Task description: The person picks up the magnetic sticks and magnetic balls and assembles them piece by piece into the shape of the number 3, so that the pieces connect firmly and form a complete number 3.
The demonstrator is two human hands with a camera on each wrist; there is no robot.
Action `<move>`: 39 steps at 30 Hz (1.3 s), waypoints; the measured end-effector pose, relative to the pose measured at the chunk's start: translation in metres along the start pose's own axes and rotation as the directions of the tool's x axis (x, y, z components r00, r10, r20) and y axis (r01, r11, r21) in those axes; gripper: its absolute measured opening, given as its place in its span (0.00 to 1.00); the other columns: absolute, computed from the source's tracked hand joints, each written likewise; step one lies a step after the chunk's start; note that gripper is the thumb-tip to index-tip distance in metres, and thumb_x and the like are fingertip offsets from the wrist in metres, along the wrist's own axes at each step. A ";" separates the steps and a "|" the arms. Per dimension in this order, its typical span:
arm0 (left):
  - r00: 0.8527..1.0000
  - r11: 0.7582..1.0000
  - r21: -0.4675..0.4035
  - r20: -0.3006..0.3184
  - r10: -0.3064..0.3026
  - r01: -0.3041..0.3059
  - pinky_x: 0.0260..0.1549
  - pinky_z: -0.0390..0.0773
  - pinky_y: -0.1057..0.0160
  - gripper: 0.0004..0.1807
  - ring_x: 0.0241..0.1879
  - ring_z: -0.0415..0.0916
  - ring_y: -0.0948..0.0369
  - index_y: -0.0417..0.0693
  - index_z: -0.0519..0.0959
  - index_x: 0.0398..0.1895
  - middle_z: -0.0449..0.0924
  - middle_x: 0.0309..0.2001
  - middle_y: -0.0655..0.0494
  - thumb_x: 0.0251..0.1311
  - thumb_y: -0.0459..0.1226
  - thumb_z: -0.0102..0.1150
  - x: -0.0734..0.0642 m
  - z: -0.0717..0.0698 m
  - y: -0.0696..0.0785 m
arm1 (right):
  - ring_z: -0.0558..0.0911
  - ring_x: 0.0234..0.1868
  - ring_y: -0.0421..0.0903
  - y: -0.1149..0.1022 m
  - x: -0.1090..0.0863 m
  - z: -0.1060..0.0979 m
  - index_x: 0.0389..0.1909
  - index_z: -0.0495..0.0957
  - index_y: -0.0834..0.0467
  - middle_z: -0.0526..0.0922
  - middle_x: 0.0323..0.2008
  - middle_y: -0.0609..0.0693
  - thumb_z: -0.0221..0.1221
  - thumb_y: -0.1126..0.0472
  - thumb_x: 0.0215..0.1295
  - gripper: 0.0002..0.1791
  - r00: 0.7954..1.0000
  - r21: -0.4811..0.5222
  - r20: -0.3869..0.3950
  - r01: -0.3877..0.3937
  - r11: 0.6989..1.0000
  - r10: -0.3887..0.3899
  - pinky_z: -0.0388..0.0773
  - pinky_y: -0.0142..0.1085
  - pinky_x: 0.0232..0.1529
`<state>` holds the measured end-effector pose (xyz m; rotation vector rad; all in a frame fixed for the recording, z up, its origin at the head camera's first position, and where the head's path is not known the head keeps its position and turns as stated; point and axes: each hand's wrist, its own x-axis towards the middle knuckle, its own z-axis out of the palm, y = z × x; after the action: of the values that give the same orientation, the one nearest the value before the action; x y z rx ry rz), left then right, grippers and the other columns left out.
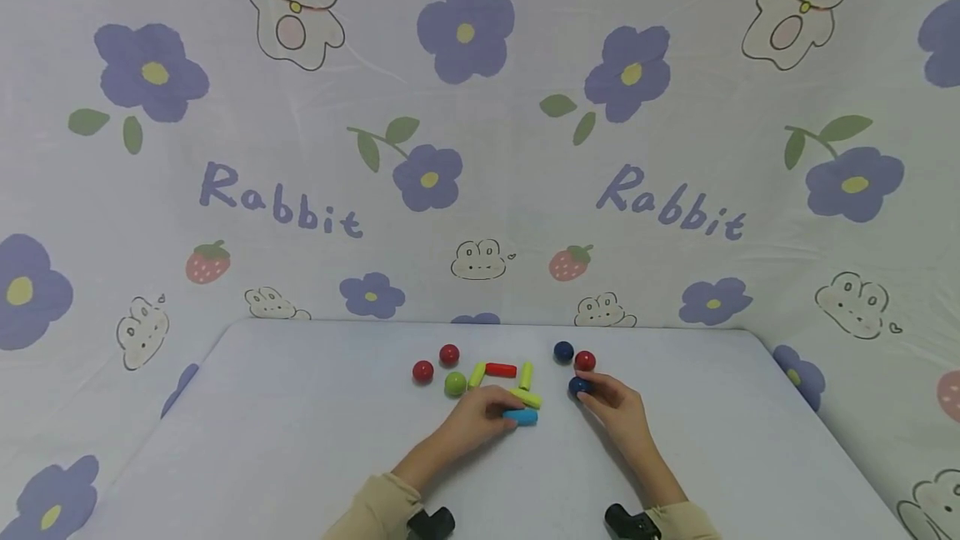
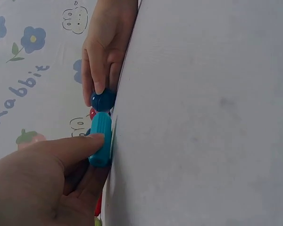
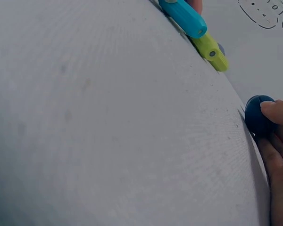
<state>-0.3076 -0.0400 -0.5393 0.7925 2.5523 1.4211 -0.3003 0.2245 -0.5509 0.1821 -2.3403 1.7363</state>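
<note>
My left hand (image 1: 480, 417) pinches a short light-blue stick (image 1: 522, 417) between thumb and fingers, close over the white table. The stick has ridged sides and a small hole in its end (image 3: 200, 31). Just behind it lies a yellow-green stick (image 1: 528, 398), with another yellow-green stick (image 1: 527, 376) and a red stick (image 1: 501, 370) further back. One more yellow-green stick (image 1: 477, 374) slants at the left of these. To the right, my right hand (image 1: 619, 412) holds a dark-blue ball (image 1: 578, 387) by thumb and fingertips, right at the table surface.
Behind the right hand sit a second dark-blue ball (image 1: 563, 351) and a red ball (image 1: 585, 361). Left of the sticks are a green ball (image 1: 455, 383) and red balls, one nearer (image 1: 423, 371) and one further back (image 1: 449, 355). A patterned cloth (image 1: 525, 190) hangs behind the table (image 1: 300, 440).
</note>
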 end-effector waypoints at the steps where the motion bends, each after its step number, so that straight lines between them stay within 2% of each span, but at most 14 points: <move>1: 1.000 1.000 -0.004 -0.009 0.001 -0.001 0.55 0.78 0.67 0.14 0.53 0.78 0.63 0.54 0.84 0.47 0.84 0.50 0.59 0.58 0.33 0.66 0.000 0.000 -0.001 | 0.79 0.61 0.46 0.000 0.000 0.000 0.55 0.79 0.61 0.80 0.59 0.58 0.64 0.67 0.61 0.19 1.000 -0.005 -0.001 -0.005 1.000 0.005 0.72 0.15 0.53; 3: 1.000 1.000 -0.016 -0.020 -0.010 0.010 0.55 0.78 0.67 0.14 0.52 0.78 0.63 0.55 0.84 0.47 0.84 0.49 0.60 0.58 0.34 0.66 0.000 0.000 -0.003 | 0.78 0.62 0.50 0.000 0.000 0.000 0.55 0.79 0.61 0.80 0.60 0.58 0.64 0.67 0.61 0.19 1.000 -0.012 -0.001 -0.008 1.000 0.008 0.72 0.15 0.53; 8: 0.999 0.999 -0.030 -0.025 -0.019 0.018 0.54 0.79 0.69 0.14 0.50 0.79 0.65 0.55 0.84 0.47 0.85 0.48 0.61 0.56 0.34 0.67 -0.001 -0.001 -0.003 | 0.79 0.60 0.41 0.000 0.000 0.000 0.55 0.79 0.60 0.80 0.60 0.57 0.64 0.66 0.61 0.19 1.000 -0.011 0.003 -0.013 1.000 0.013 0.72 0.15 0.53; 15: 0.999 1.000 -0.028 -0.034 -0.002 0.001 0.57 0.78 0.65 0.15 0.52 0.79 0.64 0.54 0.85 0.46 0.85 0.47 0.61 0.55 0.33 0.68 -0.006 -0.003 0.000 | 0.76 0.64 0.54 -0.002 -0.001 0.000 0.55 0.79 0.61 0.79 0.60 0.57 0.64 0.68 0.61 0.19 1.000 -0.002 0.006 -0.028 1.000 0.028 0.71 0.15 0.54; 20: 0.999 0.999 -0.045 -0.033 -0.018 0.017 0.58 0.76 0.64 0.15 0.52 0.78 0.65 0.56 0.85 0.46 0.86 0.46 0.63 0.54 0.34 0.69 -0.010 -0.003 -0.003 | 0.77 0.63 0.52 -0.002 -0.001 0.000 0.55 0.79 0.60 0.79 0.60 0.57 0.64 0.67 0.62 0.19 1.000 -0.007 0.005 -0.021 1.000 0.021 0.71 0.15 0.54; 27: 0.999 0.995 -0.090 -0.001 -0.035 0.035 0.55 0.76 0.67 0.14 0.49 0.79 0.67 0.60 0.85 0.44 0.85 0.45 0.65 0.53 0.36 0.70 -0.015 -0.003 -0.008 | 0.77 0.63 0.52 -0.001 -0.001 -0.001 0.55 0.79 0.60 0.80 0.60 0.57 0.64 0.67 0.62 0.19 1.000 -0.013 0.006 -0.010 1.000 0.010 0.72 0.15 0.53; 33: 0.999 0.989 -0.147 0.033 -0.016 0.020 0.52 0.77 0.72 0.14 0.48 0.80 0.67 0.59 0.84 0.44 0.85 0.45 0.62 0.54 0.36 0.69 -0.020 -0.003 -0.008 | 0.77 0.63 0.54 -0.001 0.000 -0.001 0.55 0.79 0.60 0.79 0.60 0.57 0.64 0.67 0.62 0.19 1.000 -0.007 0.006 -0.015 1.000 0.015 0.72 0.15 0.53; 39: 0.999 0.987 -0.162 0.046 -0.001 0.008 0.50 0.77 0.76 0.14 0.47 0.80 0.69 0.57 0.85 0.44 0.85 0.45 0.61 0.55 0.34 0.69 -0.022 -0.003 -0.007 | 0.79 0.61 0.47 0.001 0.000 -0.001 0.55 0.79 0.60 0.80 0.60 0.57 0.64 0.65 0.62 0.19 1.000 -0.008 0.002 -0.018 1.000 0.018 0.72 0.15 0.53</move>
<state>-0.2925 -0.0564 -0.5470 0.7829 2.3664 1.5666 -0.3004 0.2256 -0.5513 0.1618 -2.3578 1.7354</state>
